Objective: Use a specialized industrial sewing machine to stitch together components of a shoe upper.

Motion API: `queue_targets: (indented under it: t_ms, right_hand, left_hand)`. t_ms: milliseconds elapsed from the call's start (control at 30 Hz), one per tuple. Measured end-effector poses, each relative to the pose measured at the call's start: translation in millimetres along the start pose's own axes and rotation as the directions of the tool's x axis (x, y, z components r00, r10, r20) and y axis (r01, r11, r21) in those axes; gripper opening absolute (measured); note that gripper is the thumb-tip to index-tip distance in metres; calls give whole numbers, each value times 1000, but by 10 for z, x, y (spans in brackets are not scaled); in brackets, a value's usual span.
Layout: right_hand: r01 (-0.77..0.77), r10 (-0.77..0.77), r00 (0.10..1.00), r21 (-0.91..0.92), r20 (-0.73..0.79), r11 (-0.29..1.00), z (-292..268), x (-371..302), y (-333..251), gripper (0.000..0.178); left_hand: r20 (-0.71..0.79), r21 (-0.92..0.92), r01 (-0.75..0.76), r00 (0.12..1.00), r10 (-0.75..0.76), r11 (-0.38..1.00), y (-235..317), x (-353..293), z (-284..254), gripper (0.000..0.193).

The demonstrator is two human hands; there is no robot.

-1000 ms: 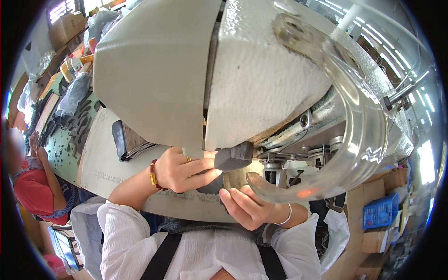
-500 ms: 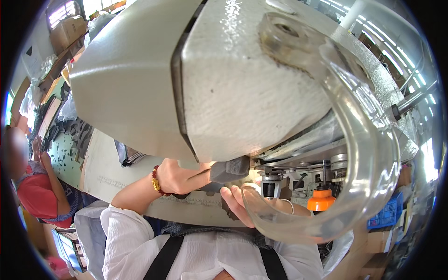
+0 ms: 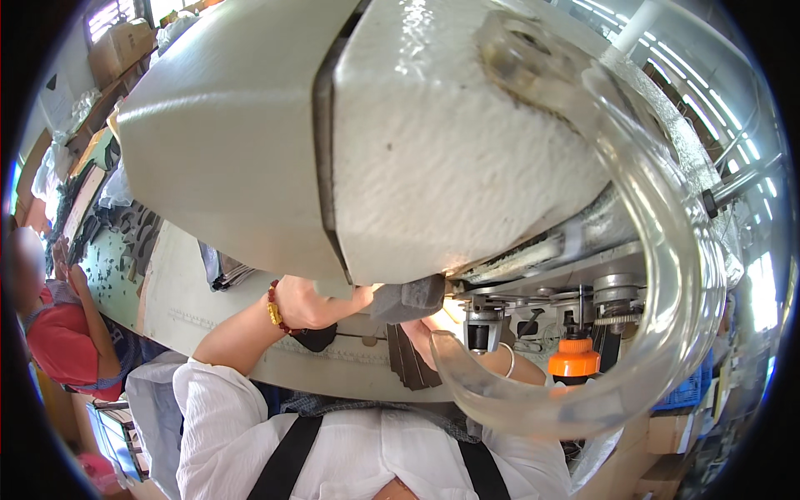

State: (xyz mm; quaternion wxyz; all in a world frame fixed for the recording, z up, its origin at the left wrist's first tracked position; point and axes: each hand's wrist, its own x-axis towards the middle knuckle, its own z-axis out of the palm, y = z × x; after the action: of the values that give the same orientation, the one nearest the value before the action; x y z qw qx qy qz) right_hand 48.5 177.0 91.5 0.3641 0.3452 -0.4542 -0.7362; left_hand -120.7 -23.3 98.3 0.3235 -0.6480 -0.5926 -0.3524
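My left hand [image 3: 312, 302], with a red and gold bead bracelet at the wrist, reaches under the big white sewing machine head [image 3: 467, 150] and grips a dark grey fabric piece [image 3: 408, 298] beside the needle area [image 3: 479, 321]. Of my right hand [image 3: 512, 367] only the wrist with a thin bangle shows. The machine and a thick clear tube [image 3: 667, 275] cover its fingers. A fan of dark cut pieces [image 3: 408, 360] lies on the white table [image 3: 192, 287] between both hands.
An orange cap [image 3: 573, 360] sits under the machine's mechanism. A dark fabric pile [image 3: 218, 268] lies on the table further left. A person in red [image 3: 58, 342] works at the far left. Cardboard boxes [image 3: 117, 46] stand top left, a blue crate [image 3: 692, 387] at the right.
The machine head now fills more of the view. My right hand, open and visible before, has slipped behind the clear tube. My left hand keeps hold of the grey piece at the needle.
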Motion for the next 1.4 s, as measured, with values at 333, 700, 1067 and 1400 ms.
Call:
queue_targets:
  t_ms: [333, 700, 1067, 1400]
  right_hand:
    - [-695, 497, 716, 569, 491, 440, -207, 18, -412, 24]
    - [-747, 650, 510, 664, 563, 11, -140, 114, -248, 24]
    - [-621, 534, 337, 610, 775, -492, -199, 40, -169, 36]
    - [-623, 530, 403, 648, 746, -438, -158, -124, -87, 42]
  left_hand:
    - [-147, -62, -266, 956, 255, 962, -37, 104, -23, 23]
    - [-125, 17, -314, 941, 313, 949, -8, 100, -59, 23]
    - [65, 1, -144, 987, 144, 990, -37, -327, 162, 19]
    - [194, 185, -119, 977, 82, 976, -314, -974, 496, 13]
